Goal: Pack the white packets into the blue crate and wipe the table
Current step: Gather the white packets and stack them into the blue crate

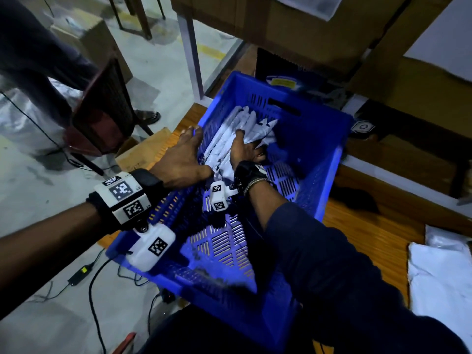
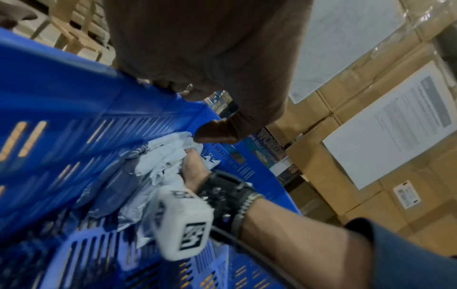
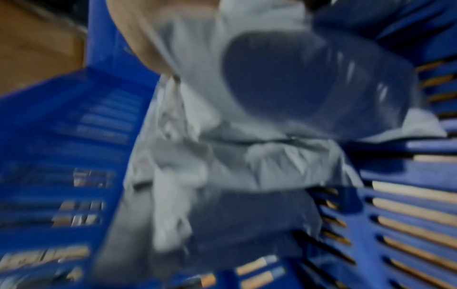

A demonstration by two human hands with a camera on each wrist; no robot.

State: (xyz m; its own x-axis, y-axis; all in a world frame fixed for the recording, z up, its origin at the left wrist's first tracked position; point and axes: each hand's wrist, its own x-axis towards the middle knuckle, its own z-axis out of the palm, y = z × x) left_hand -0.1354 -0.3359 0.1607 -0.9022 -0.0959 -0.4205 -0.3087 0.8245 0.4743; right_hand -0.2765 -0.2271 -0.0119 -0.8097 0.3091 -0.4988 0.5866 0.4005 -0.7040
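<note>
The blue slotted plastic crate (image 1: 316,159) sits on a wooden slatted table (image 1: 370,233). Inside it, a bundle of white crinkled plastic packets (image 1: 240,131) leans against the crate's left wall. The right hand (image 1: 246,149) is down in the crate with its fingers curled over that bundle, pressing it toward the wall. The left hand (image 1: 182,155) lies over the crate's left rim, fingers bent over the edge onto the outside and the thumb on the inside, so it grips the wall itself. To the right of the crate, more white plastic packets (image 1: 441,272) lie on the table, not yet packed.

The packing step looks only partly done, and wiping has not begun. The packets stand on edge and look slippery; if the right hand lets go abruptly, the bundle may slump across the crate floor. The crate sits close to the table's left edge, so a hard sideways push against that wall could shove it toward the drop unless the left hand braces it.
</note>
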